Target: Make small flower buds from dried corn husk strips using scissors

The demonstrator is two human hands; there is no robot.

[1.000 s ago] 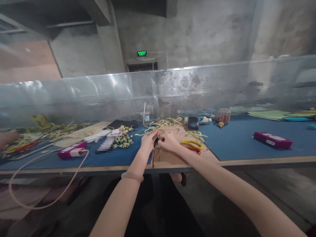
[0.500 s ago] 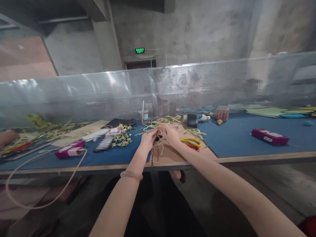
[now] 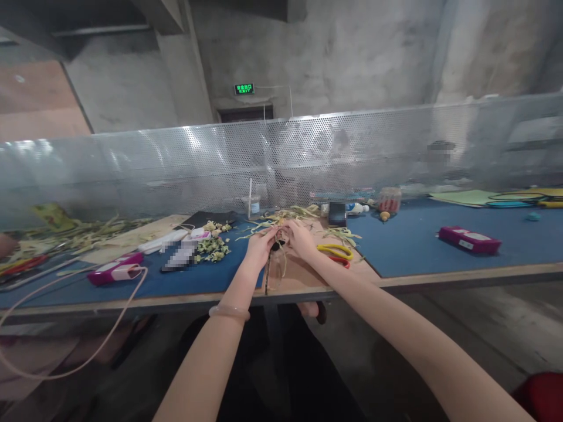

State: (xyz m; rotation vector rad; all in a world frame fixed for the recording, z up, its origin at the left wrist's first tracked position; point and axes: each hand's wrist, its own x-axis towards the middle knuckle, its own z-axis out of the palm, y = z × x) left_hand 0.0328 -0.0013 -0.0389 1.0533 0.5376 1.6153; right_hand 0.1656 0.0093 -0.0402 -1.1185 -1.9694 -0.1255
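My left hand (image 3: 258,245) and my right hand (image 3: 301,239) meet above a brown board (image 3: 303,278) at the table's front edge. The fingers of both are closed in a pinch around a thin pale green strip (image 3: 284,265), whose loose end dangles below them. A small dark thing (image 3: 277,245) shows between the hands; its kind I cannot make out. Just behind the fingertips lies a pile of similar strips (image 3: 299,212). Beside my right wrist rest scissors with yellow and red handles (image 3: 335,253), partly hidden by the forearm.
To the left are small green knotted pieces (image 3: 214,248), a phone (image 3: 181,256) and a magenta box (image 3: 115,268) with a cable. A cup with a straw (image 3: 251,206) stands behind. On the right lies another magenta box (image 3: 470,240). A perforated metal screen (image 3: 211,158) borders the table.
The view has shifted slightly, so everything sits a little further left. My hands stay together over the board, and the fingers have moved slightly around the strip.
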